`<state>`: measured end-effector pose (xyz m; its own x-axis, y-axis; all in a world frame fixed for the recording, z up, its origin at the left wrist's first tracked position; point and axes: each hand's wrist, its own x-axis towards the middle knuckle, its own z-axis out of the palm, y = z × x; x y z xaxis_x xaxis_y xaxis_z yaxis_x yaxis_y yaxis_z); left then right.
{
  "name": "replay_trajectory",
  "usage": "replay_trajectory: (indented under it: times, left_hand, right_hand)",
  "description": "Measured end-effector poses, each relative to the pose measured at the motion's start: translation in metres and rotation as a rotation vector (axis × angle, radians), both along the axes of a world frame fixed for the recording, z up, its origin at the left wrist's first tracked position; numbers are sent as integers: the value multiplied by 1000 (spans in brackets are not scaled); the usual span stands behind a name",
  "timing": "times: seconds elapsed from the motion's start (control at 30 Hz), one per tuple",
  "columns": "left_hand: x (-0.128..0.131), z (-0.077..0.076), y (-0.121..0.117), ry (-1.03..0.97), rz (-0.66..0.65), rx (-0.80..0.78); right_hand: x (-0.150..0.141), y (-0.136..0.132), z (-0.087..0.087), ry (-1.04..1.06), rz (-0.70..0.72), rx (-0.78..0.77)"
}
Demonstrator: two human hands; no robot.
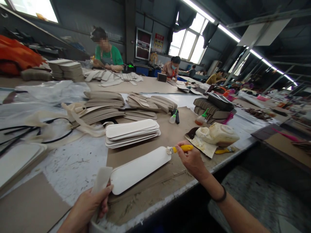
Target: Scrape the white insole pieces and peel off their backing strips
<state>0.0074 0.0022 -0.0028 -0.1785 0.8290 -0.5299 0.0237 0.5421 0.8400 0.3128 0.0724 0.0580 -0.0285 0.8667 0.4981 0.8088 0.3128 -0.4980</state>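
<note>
Red poster point(159, 42) lettering is too small to read. The white, round-ended panel point(141, 170) lies on brown sheeting point(178, 132); the left hand point(90, 203) pinches a pale strip point(102, 178), the right hand's point(193, 161) fingers wrap a yellow-handled brush point(186, 148).

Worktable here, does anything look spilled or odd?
Yes. Dried-looking smears streak the brown sheet near its front edge, and the scrap under the off-white container looks smeared too, perhaps with glue, like the brush.
</note>
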Motion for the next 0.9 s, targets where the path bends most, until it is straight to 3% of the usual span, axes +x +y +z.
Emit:
replay_trajectory:
  times: [0.17,0.33,0.57,0.77,0.9]
  left_hand:
    - [2,1,-1,-36,17,28]
    - [3,5,-2,-23,26,41]
    - [9,13,-4,-15,65,73]
    - [10,16,-2,-23,103,77]
    - [5,27,-3,-37,147,104]
  right_hand:
    - [-22,-6,-1,14,94,-13]
    - [-48,-11,-2,151,209,-131]
    - [-63,-10,-1,128,190,-74]
    - [-112,-27,-2,548,341,-404]
    - [-108,-28,14,650,361,-379]
